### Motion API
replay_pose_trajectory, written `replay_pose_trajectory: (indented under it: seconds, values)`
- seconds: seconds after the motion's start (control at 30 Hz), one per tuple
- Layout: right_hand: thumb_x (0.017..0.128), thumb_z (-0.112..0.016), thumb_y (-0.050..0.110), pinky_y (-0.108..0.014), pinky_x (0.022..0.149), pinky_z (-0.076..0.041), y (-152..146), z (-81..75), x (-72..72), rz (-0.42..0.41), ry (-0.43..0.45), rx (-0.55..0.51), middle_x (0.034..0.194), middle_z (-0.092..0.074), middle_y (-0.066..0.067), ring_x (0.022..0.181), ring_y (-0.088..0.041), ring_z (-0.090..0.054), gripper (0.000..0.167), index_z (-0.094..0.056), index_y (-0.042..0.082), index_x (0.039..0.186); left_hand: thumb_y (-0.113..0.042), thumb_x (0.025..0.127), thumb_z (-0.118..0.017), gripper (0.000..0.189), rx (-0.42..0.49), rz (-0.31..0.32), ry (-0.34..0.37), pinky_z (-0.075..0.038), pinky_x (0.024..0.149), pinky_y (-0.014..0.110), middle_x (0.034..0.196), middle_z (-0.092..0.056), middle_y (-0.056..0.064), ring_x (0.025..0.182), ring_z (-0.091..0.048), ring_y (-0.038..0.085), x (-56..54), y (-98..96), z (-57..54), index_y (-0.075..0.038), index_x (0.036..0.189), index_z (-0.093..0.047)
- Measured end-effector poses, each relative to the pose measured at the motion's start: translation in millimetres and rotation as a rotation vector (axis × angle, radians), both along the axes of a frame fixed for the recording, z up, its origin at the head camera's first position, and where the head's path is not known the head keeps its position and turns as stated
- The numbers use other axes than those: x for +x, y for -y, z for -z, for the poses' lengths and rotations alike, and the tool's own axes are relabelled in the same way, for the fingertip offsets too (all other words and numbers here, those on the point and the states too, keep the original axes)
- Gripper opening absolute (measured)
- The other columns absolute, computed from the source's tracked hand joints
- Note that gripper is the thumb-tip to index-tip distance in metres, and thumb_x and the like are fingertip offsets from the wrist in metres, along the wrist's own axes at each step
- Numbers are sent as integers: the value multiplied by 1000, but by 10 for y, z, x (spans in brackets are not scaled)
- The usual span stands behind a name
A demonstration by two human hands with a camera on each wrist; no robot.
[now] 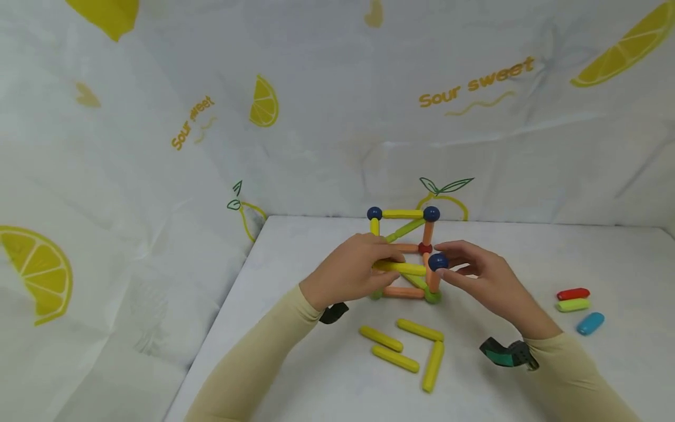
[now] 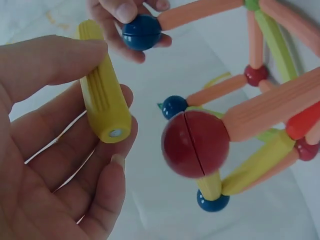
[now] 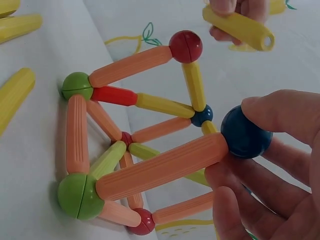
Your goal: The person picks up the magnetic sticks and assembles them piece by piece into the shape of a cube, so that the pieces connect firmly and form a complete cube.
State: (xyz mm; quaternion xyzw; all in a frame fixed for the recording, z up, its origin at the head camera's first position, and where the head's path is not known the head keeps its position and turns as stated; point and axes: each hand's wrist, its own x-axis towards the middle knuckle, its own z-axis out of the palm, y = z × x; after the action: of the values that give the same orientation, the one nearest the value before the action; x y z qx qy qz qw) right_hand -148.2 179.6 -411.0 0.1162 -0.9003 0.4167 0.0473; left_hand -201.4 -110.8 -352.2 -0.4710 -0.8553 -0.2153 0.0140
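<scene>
My left hand (image 1: pixel 355 266) pinches a yellow magnetic rod (image 2: pixel 106 92) between thumb and fingers, its round metal end showing. At the front right corner of a rod-and-ball frame, my right hand (image 1: pixel 482 278) holds a dark blue ball (image 3: pixel 246 131) with thumb and fingertips. That ball caps an upright orange rod (image 3: pixel 162 165) rising from a green ball (image 3: pixel 80 196). Another front upright ends in a red ball (image 2: pixel 195 144), hidden behind my left hand in the head view. In the right wrist view, the held yellow rod appears apart from both balls.
Several loose yellow rods (image 1: pixel 395 358) lie on the white table (image 1: pixel 316 375) in front of the frame. Off to the right are a red rod (image 1: pixel 573 293), a lime rod (image 1: pixel 573 305) and a short blue rod (image 1: pixel 590 323). A lemon-print cloth (image 1: pixel 337 158) hangs behind.
</scene>
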Motion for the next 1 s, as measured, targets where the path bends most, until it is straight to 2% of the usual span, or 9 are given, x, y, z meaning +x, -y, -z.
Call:
replay_pose_trajectory:
  seconds: [0.13, 0.23, 0.37, 0.6, 0.8, 1.0]
  values:
    - [104, -75, 29, -18, 90, -58, 28, 9, -11, -11, 4, -8, 132, -75, -3, 109, -5, -68, 41, -66, 18, 143, -20, 103, -73, 32, -16, -16, 4, -47, 69, 19, 109, -81, -10, 78, -59, 5, -103, -166, 0, -20, 135, -78]
    - [104, -75, 30, -18, 90, -58, 39, 0, -13, -8, 4, -8, 131, -75, -3, 109, -8, -69, 40, -67, 18, 141, -23, 103, -75, 27, -27, -48, 19, -48, 72, 17, 110, -82, -9, 80, -61, 3, -148, -228, 44, -18, 129, -80]
    - [104, -75, 31, -17, 90, -57, 28, -12, -7, 2, 6, 3, 130, -75, -2, 110, -16, -70, 39, -68, 18, 140, -24, 103, -76, 27, -32, -60, 33, -49, 72, 17, 110, -82, -9, 79, -61, 3, -178, -262, 89, -19, 129, -80]
    - [104, -75, 31, -16, 89, -56, -1, -8, -4, 13, 3, 21, 131, -75, -5, 113, -24, -70, 41, -67, 16, 140, -24, 103, -76, 32, -53, -63, 16, -42, 64, 21, 108, -81, -10, 70, -56, 8, -194, -272, 85, -22, 135, -78]
    - [104, -74, 32, -16, 89, -56, 8, -1, -5, 6, 4, 19, 131, -75, -5, 113, -25, -71, 42, -66, 15, 142, -25, 104, -74, 31, -94, -73, -20, -46, 75, 22, 114, -82, -10, 75, -58, 5, -189, -267, 112, -22, 134, -78]
    - [105, -74, 30, -16, 89, -56, 4, 2, -9, 0, -2, 16, 133, -74, -7, 113, -27, -72, 42, -65, 14, 143, -27, 104, -74, 34, -89, -102, -52, -44, 88, 31, 114, -80, -13, 84, -58, 6, -154, -245, 140, -26, 138, -76]
